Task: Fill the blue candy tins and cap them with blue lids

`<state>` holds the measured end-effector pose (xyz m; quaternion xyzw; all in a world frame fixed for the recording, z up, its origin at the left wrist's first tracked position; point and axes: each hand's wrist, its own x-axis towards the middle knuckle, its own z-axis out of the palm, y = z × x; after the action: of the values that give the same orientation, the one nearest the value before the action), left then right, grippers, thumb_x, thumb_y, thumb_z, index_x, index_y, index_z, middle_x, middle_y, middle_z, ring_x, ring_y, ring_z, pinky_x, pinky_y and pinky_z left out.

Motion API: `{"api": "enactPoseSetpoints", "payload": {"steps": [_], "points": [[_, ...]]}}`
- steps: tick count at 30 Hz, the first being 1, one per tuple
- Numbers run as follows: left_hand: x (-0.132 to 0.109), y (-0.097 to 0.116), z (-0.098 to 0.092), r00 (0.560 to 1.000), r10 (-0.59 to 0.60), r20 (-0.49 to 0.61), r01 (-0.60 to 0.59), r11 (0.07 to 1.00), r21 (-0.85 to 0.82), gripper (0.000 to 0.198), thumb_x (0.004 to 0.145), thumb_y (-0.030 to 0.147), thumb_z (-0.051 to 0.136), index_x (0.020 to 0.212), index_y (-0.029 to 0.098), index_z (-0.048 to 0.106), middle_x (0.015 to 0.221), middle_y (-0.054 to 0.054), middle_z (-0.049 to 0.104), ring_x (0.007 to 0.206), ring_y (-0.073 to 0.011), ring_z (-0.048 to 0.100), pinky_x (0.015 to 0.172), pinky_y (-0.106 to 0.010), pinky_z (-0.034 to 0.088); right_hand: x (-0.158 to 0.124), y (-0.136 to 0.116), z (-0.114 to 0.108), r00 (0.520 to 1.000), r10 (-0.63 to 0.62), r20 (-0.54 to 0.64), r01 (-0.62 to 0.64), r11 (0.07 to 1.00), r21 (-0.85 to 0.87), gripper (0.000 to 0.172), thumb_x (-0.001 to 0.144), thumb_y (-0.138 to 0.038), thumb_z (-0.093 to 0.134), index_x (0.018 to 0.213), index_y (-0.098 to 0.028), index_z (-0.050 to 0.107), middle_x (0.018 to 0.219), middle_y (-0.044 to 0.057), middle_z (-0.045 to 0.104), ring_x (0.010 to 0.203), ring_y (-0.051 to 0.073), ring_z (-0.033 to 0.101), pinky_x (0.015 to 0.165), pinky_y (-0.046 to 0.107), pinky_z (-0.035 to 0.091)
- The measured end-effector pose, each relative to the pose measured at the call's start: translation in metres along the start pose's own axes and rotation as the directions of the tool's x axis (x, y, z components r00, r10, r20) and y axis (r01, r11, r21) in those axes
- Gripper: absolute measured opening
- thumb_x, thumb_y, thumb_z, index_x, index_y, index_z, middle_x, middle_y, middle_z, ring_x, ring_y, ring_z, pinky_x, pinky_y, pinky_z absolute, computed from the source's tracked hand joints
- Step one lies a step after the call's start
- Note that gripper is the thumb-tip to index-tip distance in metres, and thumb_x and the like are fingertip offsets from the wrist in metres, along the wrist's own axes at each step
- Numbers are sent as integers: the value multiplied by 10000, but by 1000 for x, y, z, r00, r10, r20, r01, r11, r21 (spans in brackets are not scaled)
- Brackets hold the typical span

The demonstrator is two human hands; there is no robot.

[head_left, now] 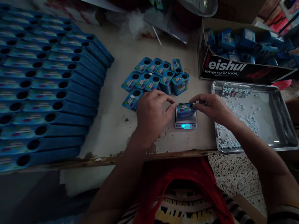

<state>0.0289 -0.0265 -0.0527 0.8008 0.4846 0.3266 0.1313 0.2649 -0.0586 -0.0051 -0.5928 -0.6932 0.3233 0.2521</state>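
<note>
A small blue tin (184, 109) lies on a little digital scale (186, 122) with a glowing display, near the table's front edge. My left hand (153, 115) pinches the tin's left end with curled fingers. At the tin's right end, my right hand (211, 107) grips it with thumb and fingertips. Just behind my hands sits a cluster of several more blue tins (156, 77), each with a round hole in its lid.
Long rows of the same blue tins (46, 90) fill the table's left side. A metal tray (275, 115) with many small pale pellets (251, 121) lies at the right. Behind it stands a cardboard box (233, 70) full of blue tins.
</note>
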Motion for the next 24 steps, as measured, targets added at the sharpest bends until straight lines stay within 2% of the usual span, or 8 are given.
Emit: {"api": "enactPoseSetpoints", "payload": {"steps": [2, 4, 8, 10, 13, 17, 20, 24], "points": [[-11, -14, -14, 1000, -11, -11, 12, 999, 30, 79, 977, 323, 766, 943, 257, 792, 1041, -57, 759, 1029, -281, 705, 973, -446, 555, 1, 2, 1, 999, 42, -7, -41, 997, 61, 212, 898, -269, 776, 1088, -189, 826, 721, -20, 623, 685, 134, 514, 683, 302, 373], [-22, -25, -23, 1000, -5, -9, 6, 999, 41, 77, 977, 322, 760, 942, 259, 788, 1043, -52, 766, 1035, -276, 714, 985, -444, 561, 2, 7, -2, 992, 122, -30, -110, 958, 264, 248, 892, -327, 810, 1104, -198, 802, 763, -16, 633, 683, 126, 511, 654, 286, 383], [-36, -38, -29, 999, -16, -29, 17, 1000, 24, 105, 977, 324, 754, 967, 229, 797, 1063, -65, 781, 1038, -270, 739, 998, -447, 580, 3, 27, -14, 923, 384, 6, -275, 649, 709, 196, 830, -219, 814, 1000, -184, 720, 876, 23, 690, 703, 102, 552, 606, 228, 430], [-40, -42, -30, 999, -25, -36, 26, 999, 22, 122, 981, 333, 752, 987, 222, 802, 1081, -75, 787, 1058, -281, 749, 1007, -464, 589, 0, 37, -19, 873, 481, 83, -355, 507, 785, 219, 765, -84, 756, 954, -174, 693, 874, 26, 700, 665, 80, 535, 560, 190, 419], [-46, -44, -32, 997, -17, -74, 17, 1000, -2, 144, 992, 349, 749, 1002, 216, 805, 1107, -93, 796, 1105, -303, 759, 1038, -495, 594, -9, 47, -23, 821, 553, 143, -428, 429, 796, 234, 774, -35, 706, 967, -168, 699, 892, 30, 730, 571, 49, 448, 472, 161, 360], [-49, -42, -34, 978, 16, -207, -29, 998, -58, 111, 981, 313, 756, 996, 215, 807, 1098, -99, 801, 1080, -306, 775, 1013, -479, 610, -19, 38, -23, 849, 512, 133, -423, 505, 753, 153, 898, -208, 810, 1027, -157, 746, 830, 23, 733, 497, 33, 338, 404, 172, 263], [-49, -41, -36, 972, 32, -231, -52, 995, -84, 88, 963, 273, 764, 995, 207, 813, 1083, -102, 805, 1059, -310, 783, 981, -466, 623, -16, 20, -23, 906, 416, 81, -362, 658, 660, 234, 902, -350, 879, 950, -164, 745, 711, -2, 674, 493, 42, 361, 413, 196, 239], [-48, -42, -41, 965, 24, -260, -48, 995, -87, 82, 966, 256, 767, 989, 193, 814, 1073, -109, 810, 1061, -313, 783, 993, -468, 618, -4, -4, -18, 944, 327, 49, -310, 822, 478, 336, 905, -473, 887, 854, -190, 714, 629, -22, 616, 501, 63, 396, 437, 227, 237]]}}
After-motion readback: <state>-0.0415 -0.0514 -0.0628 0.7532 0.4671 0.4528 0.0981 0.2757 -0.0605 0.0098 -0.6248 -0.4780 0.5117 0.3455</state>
